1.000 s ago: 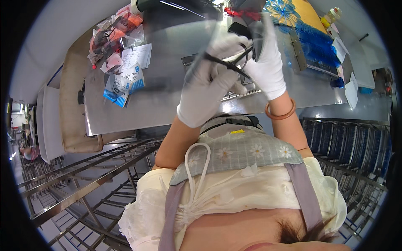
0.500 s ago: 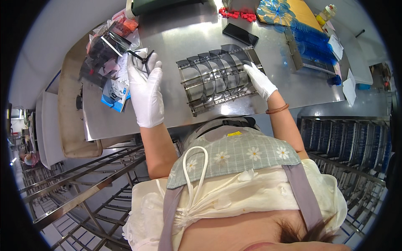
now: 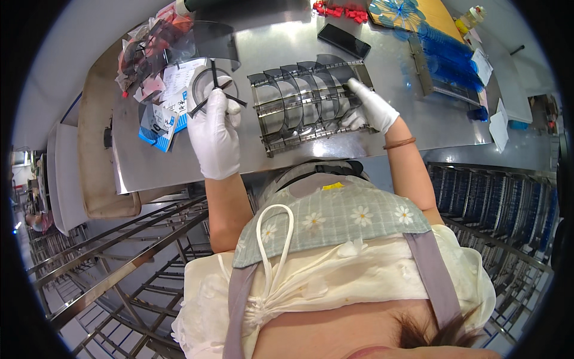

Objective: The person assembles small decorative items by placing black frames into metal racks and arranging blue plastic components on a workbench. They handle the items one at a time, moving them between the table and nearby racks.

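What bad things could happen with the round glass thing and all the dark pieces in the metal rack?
The left gloved hand pinches a round clear lens with black tweezers; it might slip and drop onto the steel table. The right gloved hand rests on the wire rack of dark curved lenses, so a bump could knock them loose. The rack also sits near the table's front edge.

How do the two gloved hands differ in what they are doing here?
The left hand grips black-handled scissors over a round clear lens; the right hand holds no tool and rests on the rack of dark lenses. Left is closed, right partly open. Both wear white gloves.
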Demonstrator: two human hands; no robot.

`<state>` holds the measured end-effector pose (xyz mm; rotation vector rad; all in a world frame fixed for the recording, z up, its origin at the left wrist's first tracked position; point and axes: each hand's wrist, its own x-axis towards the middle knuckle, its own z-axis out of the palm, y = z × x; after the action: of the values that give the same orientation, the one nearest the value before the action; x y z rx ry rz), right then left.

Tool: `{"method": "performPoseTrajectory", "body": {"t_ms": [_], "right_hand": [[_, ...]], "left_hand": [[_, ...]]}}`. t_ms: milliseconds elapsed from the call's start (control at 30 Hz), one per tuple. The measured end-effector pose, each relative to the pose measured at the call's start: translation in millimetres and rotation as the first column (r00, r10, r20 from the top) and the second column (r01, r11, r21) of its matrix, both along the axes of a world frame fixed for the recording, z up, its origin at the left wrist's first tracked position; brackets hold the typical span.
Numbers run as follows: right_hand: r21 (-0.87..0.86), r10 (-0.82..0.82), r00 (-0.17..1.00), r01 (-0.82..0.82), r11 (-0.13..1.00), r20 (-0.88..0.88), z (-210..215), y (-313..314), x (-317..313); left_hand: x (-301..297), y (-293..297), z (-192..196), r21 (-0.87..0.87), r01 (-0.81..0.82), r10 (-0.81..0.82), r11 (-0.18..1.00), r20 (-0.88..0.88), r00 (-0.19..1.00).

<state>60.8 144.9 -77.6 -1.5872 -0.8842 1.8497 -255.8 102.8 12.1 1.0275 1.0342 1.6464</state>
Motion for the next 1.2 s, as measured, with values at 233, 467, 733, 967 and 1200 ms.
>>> {"method": "performPoseTrajectory", "body": {"t_ms": [233,467,733,967,1200], "right_hand": [[0.148,0.123,0.952,-0.17,0.974,0.28,2.3,-8.9,-11.8],[0.042,0.022,0.999,-0.024,0.999,0.047,13.8,-4.4,-16.6],[0.102,0.124,0.916,-0.175,0.979,0.38,11.9,-3.3,-26.6],[0.673,-0.555,0.46,-0.689,0.269,0.693,80.2,-7.4,-46.7],[0.746,0.378,0.748,-0.639,0.188,0.546,133.1,-36.9,-75.5]], "left_hand": [[7.1,-0.8,2.0,-0.086,0.075,-0.069,0.993,0.065,0.995],[17.1,2.1,12.6,-0.089,0.072,-0.066,0.993,0.06,0.996],[16.5,4.2,14.8,-0.051,0.045,-0.043,0.998,0.042,0.998],[26.3,-2.3,20.6,-0.184,0.205,-0.229,0.961,-0.117,0.966],[14.3,-0.2,3.4,-0.024,0.796,-0.796,0.605,-0.026,0.604]]}}
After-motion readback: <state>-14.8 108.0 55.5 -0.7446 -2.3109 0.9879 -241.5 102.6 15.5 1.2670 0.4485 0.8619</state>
